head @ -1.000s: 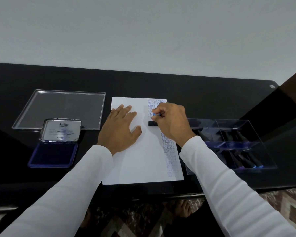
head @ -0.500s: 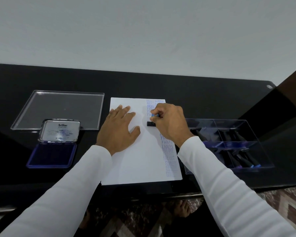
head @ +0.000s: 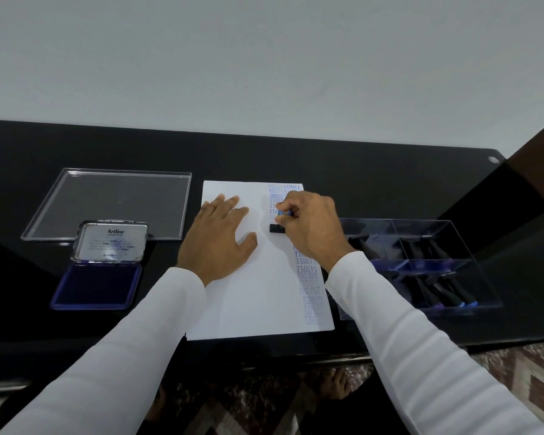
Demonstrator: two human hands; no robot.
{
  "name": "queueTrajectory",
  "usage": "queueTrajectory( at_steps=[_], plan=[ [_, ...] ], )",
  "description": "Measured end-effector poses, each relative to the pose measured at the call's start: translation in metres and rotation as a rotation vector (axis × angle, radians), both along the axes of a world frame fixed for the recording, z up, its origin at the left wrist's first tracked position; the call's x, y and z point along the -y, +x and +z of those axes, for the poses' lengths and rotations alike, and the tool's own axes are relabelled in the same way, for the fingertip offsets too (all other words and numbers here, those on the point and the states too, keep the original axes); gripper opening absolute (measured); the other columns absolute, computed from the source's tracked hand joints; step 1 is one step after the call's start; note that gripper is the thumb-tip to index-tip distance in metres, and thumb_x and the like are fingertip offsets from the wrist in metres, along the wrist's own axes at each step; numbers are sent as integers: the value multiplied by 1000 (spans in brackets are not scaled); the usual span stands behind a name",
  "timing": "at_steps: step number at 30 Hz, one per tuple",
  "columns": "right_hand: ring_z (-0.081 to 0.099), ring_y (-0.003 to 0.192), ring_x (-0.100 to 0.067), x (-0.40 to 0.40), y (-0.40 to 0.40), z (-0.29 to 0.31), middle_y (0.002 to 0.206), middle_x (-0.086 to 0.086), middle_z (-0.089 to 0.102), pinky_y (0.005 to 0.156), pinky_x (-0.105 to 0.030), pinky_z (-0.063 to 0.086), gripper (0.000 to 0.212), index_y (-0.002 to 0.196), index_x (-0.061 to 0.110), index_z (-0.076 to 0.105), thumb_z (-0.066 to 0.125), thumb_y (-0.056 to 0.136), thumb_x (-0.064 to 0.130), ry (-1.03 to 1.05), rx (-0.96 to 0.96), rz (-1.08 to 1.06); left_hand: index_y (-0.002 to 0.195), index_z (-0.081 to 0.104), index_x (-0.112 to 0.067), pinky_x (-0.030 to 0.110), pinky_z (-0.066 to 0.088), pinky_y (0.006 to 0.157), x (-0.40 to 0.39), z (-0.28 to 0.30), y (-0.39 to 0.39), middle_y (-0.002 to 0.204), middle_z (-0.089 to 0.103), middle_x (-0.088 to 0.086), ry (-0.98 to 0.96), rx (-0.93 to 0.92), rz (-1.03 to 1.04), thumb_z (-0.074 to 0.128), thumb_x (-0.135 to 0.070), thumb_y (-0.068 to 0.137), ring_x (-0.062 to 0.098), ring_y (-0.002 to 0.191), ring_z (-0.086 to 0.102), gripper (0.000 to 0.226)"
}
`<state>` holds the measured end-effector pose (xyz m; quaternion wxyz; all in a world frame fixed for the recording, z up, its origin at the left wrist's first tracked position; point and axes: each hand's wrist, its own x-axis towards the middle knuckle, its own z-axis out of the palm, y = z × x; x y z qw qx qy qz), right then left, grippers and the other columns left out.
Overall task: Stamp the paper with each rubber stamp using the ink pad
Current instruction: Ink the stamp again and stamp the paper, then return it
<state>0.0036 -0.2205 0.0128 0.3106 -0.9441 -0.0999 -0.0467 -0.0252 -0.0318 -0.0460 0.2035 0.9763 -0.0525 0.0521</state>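
Note:
A white sheet of paper lies on the black table, with a column of blue stamped words down its right side. My left hand lies flat on the sheet with fingers spread. My right hand grips a black rubber stamp with a blue top, its base pressed onto the paper in the upper right part of the sheet. The open ink pad sits at the left, its lid raised behind the dark blue pad.
A clear flat tray lid lies behind the ink pad. To the right of the paper stands a clear divided box holding several black stamps. The table's front edge runs just below the paper, with patterned floor beneath.
Both hands keep their places; the stamp stays pressed on the paper at the same spot. Only the camera view has shifted slightly.

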Motion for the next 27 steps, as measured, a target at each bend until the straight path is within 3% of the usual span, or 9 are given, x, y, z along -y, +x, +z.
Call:
queueTrajectory(
  at_steps=[5,9,12,17,21,27],
  plan=[
    [60,72,-2,0,0,5,110,1,72,63,3,39,6,96,14,73,72,89,14,-13,-52,-13,153,41,-26,39,5,127,0,-1,-1,167,24,-4,-15,-11,-9,47,-54,99,18,156,10,61],
    [67,82,-10,2,-2,6,103,2,73,80,-14,53,11,98,14,75,75,87,15,53,-52,-26,152,41,-27,38,6,126,0,-1,1,166,25,-4,-6,-6,0,47,-55,98,18,156,11,61],
    [67,80,-7,3,-5,5,97,7,72,76,-10,51,13,99,16,76,76,87,15,108,-26,-44,152,42,-26,37,4,126,0,-1,1,166,25,-4,-3,7,-5,47,-54,98,18,155,11,61],
    [67,75,1,16,-13,10,83,17,70,72,-22,59,10,94,23,74,73,86,15,347,49,-225,150,45,-24,39,7,127,-2,-2,0,165,27,-2,-5,20,-14,47,-53,98,19,155,13,60],
    [69,71,-5,23,-19,13,74,18,69,66,-38,62,15,83,29,67,71,86,15,486,81,-367,151,44,-25,37,5,126,-1,-2,1,166,26,-3,-12,17,-14,47,-53,98,18,155,11,60],
    [69,71,-11,23,-24,13,76,11,70,67,-42,61,12,84,26,67,68,83,14,539,90,-409,150,45,-24,37,4,125,-2,-2,0,165,28,-3,-10,23,-12,48,-53,98,19,155,13,60]
  ],
)
